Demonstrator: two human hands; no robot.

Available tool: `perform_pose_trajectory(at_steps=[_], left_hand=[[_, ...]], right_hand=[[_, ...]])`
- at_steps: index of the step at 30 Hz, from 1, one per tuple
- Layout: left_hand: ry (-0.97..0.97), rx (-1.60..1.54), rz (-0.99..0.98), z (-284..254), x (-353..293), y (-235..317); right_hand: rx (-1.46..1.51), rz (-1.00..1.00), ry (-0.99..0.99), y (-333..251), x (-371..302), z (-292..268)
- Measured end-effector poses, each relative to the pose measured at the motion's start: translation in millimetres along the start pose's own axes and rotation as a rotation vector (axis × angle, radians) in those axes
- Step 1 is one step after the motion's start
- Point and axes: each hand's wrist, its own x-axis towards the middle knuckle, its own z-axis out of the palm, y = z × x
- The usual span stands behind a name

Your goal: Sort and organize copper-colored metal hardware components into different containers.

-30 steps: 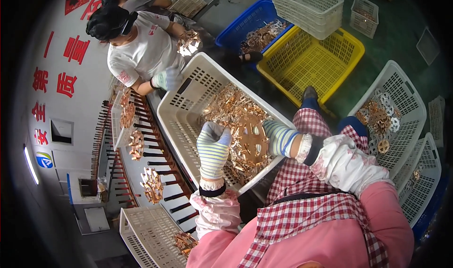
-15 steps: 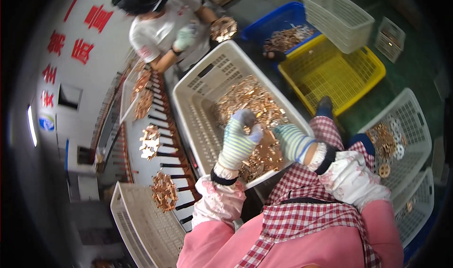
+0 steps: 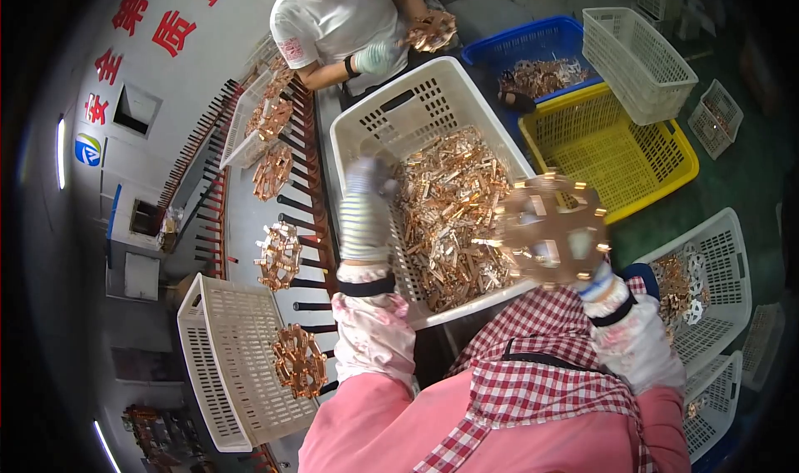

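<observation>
A round copper-coloured metal disc point(image 3: 553, 230) with cut-out openings and short prongs round its rim is held up over the near right edge of a white basket point(image 3: 491, 98). My right hand point(image 3: 596, 283), in a striped glove, grips it from behind; the disc hides most of the fingers. My left hand point(image 3: 366, 191), gloved too, hangs over the basket's left side; motion smears its fingers. Small copper-coloured metal pieces point(image 3: 454, 223) fill much of the basket.
Similar round parts point(image 3: 298, 360) sit by a row of black-handled rods point(image 3: 308, 306) at left. Beyond the basket a co-worker point(image 3: 349, 32) holds another such part. Blue point(image 3: 491, 52) and yellow point(image 3: 657, 181) baskets stand right; a white crate point(image 3: 233, 365) stands near left.
The disc has come up out of the basket in my right hand, toward the right. My left hand has left the pieces and moved to the basket's left side. The view has shifted.
</observation>
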Motion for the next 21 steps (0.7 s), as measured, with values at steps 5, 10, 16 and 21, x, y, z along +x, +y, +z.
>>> perform_pose_trajectory(at_steps=[5,10,16,21], left_hand=[[0.464,-0.592,0.108,-59.4,31.9,28.1],[0.632,-0.701,0.088,-121.3,44.0,27.5],[0.617,-0.727,0.164,-141.7,60.2,13.5],[0.532,-0.732,0.34,-102.8,25.5,48.4]], right_hand=[[-1.98,-0.422,-0.246,86.9,-89.4,6.5],[-2.093,-1.745,-1.571,145.9,-163.1,-10.1],[-2.217,-2.009,-1.417,121.7,-151.0,-28.3],[-2.847,-2.208,-0.918,95.2,-85.2,-34.3]])
